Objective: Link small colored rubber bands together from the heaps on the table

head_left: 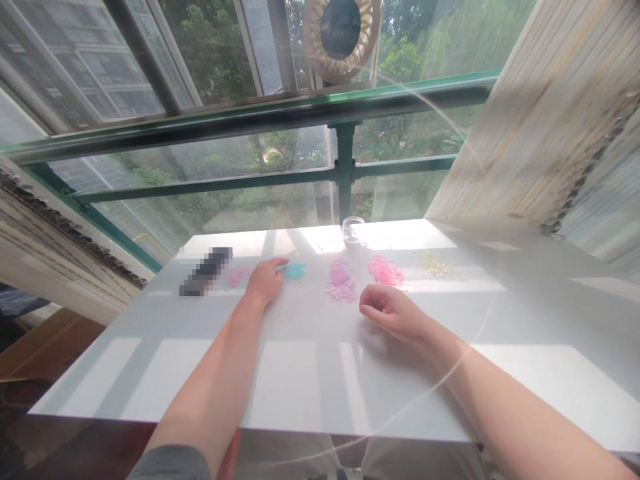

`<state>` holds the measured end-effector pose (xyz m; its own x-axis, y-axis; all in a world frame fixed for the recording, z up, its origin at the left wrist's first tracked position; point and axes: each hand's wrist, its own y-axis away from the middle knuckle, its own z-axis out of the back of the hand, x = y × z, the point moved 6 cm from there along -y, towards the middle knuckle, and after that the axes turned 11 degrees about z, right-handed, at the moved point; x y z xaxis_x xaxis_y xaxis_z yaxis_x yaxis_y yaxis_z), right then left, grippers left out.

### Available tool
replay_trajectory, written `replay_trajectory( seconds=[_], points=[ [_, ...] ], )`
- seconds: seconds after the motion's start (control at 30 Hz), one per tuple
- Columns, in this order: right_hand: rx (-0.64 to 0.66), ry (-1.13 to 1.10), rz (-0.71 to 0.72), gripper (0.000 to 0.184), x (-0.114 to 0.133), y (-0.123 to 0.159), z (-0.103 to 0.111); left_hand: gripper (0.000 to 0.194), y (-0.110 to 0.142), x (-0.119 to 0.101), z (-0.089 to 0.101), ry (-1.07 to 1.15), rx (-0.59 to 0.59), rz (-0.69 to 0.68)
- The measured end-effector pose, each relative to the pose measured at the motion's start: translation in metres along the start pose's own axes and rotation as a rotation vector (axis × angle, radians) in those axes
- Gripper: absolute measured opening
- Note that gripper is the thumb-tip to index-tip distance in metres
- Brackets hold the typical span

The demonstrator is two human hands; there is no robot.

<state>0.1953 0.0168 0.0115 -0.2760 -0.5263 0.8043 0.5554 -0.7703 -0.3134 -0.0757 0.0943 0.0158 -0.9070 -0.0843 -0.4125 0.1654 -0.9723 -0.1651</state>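
Observation:
Sorted by colour, several loose heaps of thin loops that look like small rubber bands lie in a row across the white table. My left hand (265, 281) rests at the blue heap (295, 270), index finger stretched out to its edge and nothing seen in its grasp. Left of that hand is a small pink-purple heap (239, 275). My right hand (393, 311) is curled, just below the bright pink heap (386, 269) and right of the purple heap (341, 283); whatever its fingers hold is hidden. Farther right sits a pale yellow heap (435, 265).
Behind the heaps stands a clear cup (353, 231) near the table's far edge. A dark, pixelated object (207, 271) lies at the left. Beyond the white table (300, 387) are a green railing (345, 167) and window, with curtains (520, 113) on both sides.

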Motion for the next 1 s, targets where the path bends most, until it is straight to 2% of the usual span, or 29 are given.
replay_trajectory(
  seconds=[0.23, 0.47, 0.77, 0.9, 1.0],
  points=[
    [0.0, 0.003, -0.005, 0.008, 0.001, 0.0, 0.001, 0.048, 0.0, 0.001, -0.001, -0.007, -0.003, 0.003],
    [0.004, -0.01, -0.022, 0.007, 0.001, 0.001, 0.0, 0.049, -0.003, 0.001, -0.004, -0.009, -0.015, -0.051],
    [0.01, 0.006, -0.034, 0.007, -0.001, 0.001, 0.0, 0.054, -0.002, 0.002, -0.003, -0.034, -0.022, -0.009],
    [0.018, 0.006, -0.043, 0.008, 0.0, 0.001, 0.0, 0.051, -0.002, 0.004, -0.003, 0.032, -0.035, 0.014],
    [0.008, 0.003, -0.049, 0.009, 0.001, 0.002, 0.001, 0.046, -0.003, 0.015, 0.006, 0.153, -0.089, 0.056]
  ],
)
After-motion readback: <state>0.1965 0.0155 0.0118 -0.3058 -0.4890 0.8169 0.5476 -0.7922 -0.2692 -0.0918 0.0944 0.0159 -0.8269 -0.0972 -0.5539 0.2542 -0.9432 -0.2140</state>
